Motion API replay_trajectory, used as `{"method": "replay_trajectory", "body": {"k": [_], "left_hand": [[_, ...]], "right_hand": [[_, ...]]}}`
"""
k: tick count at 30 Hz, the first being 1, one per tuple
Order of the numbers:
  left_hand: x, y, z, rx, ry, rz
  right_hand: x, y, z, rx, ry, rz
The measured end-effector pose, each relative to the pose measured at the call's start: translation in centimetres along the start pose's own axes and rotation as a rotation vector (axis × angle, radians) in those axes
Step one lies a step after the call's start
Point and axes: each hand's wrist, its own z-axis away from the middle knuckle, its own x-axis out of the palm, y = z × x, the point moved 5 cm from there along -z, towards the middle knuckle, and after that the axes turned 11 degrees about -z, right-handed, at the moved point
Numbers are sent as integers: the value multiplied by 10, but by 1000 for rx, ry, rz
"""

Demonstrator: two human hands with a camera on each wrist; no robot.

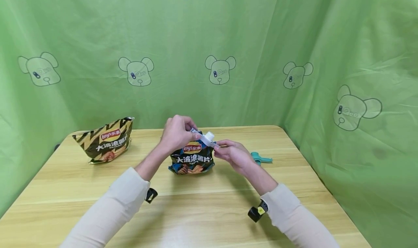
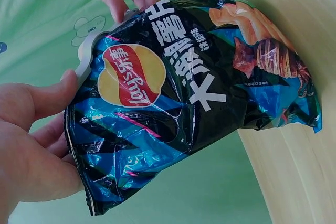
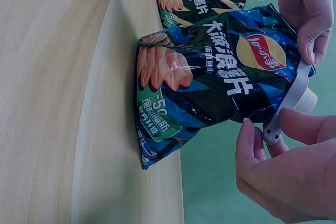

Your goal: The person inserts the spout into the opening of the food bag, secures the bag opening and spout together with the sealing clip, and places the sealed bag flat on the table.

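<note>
A black and blue bag of Lay's potato chips (image 1: 192,160) stands upright on the table, its top edge up between both hands. Across that top lies a white bag clip (image 1: 206,140) with a round white spout cap (image 1: 209,135). My left hand (image 1: 177,133) pinches the bag's top corner together with one end of the clip, thumb in front and fingers behind. At the other end of the clip, my right hand (image 3: 294,177) pinches the strip between thumb and fingers. Part of the bag's top edge is hidden behind the strip.
A second Lay's bag (image 1: 109,141), black and gold, stands at the left rear of the wooden table (image 1: 196,219). Right of my right hand lies a teal clip with a round cap (image 1: 261,158). Green curtains (image 1: 183,30) surround the table's back and sides.
</note>
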Motion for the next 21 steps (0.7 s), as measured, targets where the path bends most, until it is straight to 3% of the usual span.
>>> {"method": "replay_trajectory", "body": {"k": [21], "left_hand": [[3,1,0,-14,28,14]], "right_hand": [[2,-3,-2,-77,47,149]]}}
